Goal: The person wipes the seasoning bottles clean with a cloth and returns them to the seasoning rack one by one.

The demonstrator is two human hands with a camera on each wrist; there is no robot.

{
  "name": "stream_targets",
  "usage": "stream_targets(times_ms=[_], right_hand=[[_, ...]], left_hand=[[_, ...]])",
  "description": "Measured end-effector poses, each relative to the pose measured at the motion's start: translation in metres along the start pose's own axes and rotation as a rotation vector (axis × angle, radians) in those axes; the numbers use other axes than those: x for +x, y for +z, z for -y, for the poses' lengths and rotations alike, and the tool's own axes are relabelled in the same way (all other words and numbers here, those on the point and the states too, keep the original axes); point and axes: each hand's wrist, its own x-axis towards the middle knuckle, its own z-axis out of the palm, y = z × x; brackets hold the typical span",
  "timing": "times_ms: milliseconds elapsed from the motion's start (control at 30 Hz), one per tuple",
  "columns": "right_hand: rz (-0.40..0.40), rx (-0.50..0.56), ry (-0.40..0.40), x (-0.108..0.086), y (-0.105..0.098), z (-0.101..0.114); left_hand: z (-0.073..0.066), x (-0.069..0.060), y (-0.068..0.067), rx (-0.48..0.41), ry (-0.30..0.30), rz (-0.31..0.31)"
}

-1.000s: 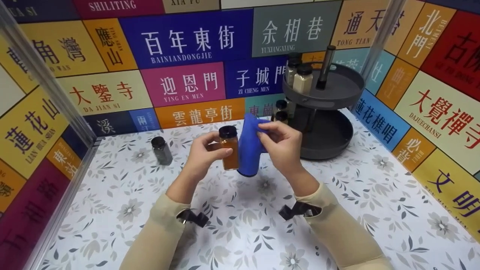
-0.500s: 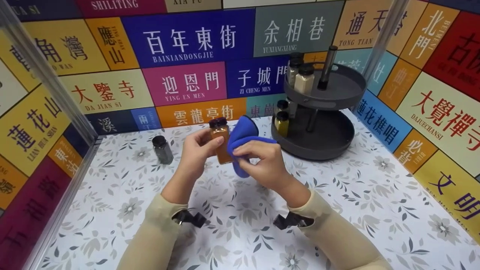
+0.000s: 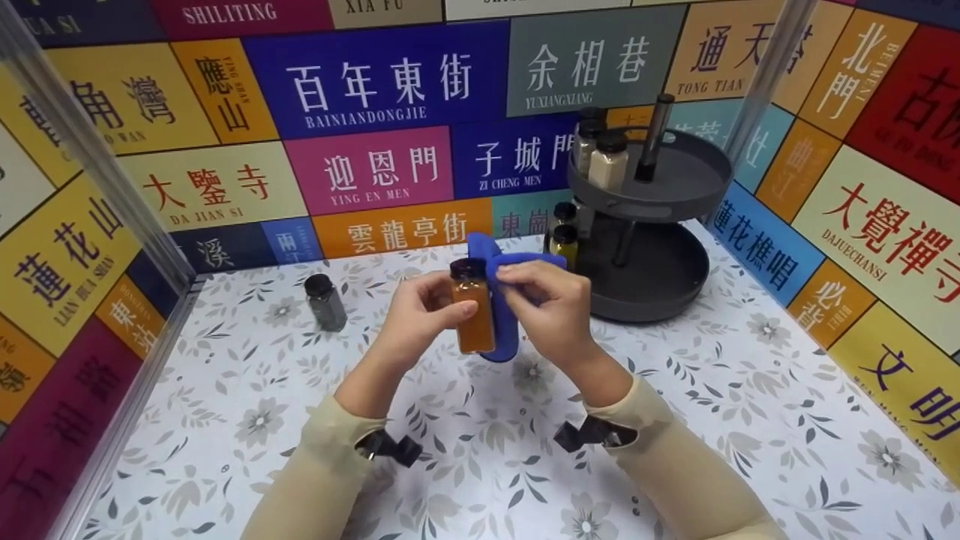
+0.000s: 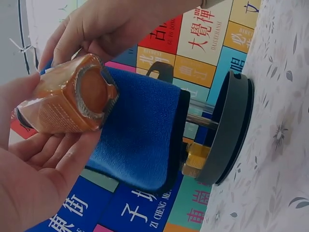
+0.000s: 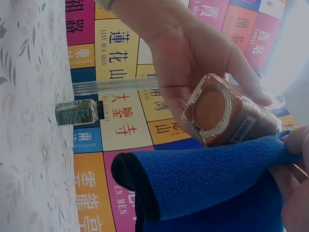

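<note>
In the head view the left hand (image 3: 421, 319) holds an orange-filled bottle (image 3: 474, 319) with a dark cap between thumb and fingers, above the table. Pinched in the right hand (image 3: 551, 304) is a blue cloth (image 3: 508, 330), which hangs against the bottle's right side. In the left wrist view the base of the bottle (image 4: 70, 96) faces the camera, with the cloth (image 4: 140, 130) behind it. The right wrist view has the cloth (image 5: 207, 176) right beside the bottle (image 5: 227, 113), its black edge hanging loose.
A dark-capped bottle (image 3: 325, 304) stands on the flowered tabletop (image 3: 255, 375) at the left. A two-tier black rack (image 3: 652, 281) at the back right carries several bottles. Panels with lettering (image 3: 375, 82) line the walls.
Since half a second ago, both hands have moved a little right, with bottle and cloth. The bottle is more upright, and the cloth's folds have changed and hang lower behind it.
</note>
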Motion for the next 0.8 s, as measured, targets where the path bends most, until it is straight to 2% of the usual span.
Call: stream_targets(times_ms=[100, 267, 333, 400, 500, 700, 800], right_hand=[[0.025, -0.020, -0.028, -0.0019, 0.0015, 0.0007], [0.119, -0.056, -0.096, -0.0042, 0.0039, 0.0019], [0.164, -0.053, -0.111, -0.0048, 0.0043, 0.0013], [0.197, -0.049, -0.118, -0.0052, 0.0042, 0.0002], [0.189, -0.037, -0.123, -0.0047, 0.0029, -0.0009], [0.058, -0.043, -0.126, 0.0022, -0.0034, -0.0014], [0.028, -0.044, -0.123, 0.0034, -0.0047, -0.0014]], left_hand=[[-0.0025, -0.0006, -0.0005, -0.022, -0.006, -0.057], [-0.0082, -0.0003, -0.0007, -0.122, -0.028, -0.205], [-0.0092, 0.0003, -0.0020, -0.151, -0.032, -0.242], [-0.0094, 0.0004, -0.0042, -0.161, -0.030, -0.252], [-0.0084, 0.0001, -0.0055, -0.149, -0.031, -0.199], [-0.0038, -0.0018, -0.0034, -0.027, -0.023, 0.007], [-0.0034, -0.0023, -0.0019, -0.007, -0.008, 0.049]])
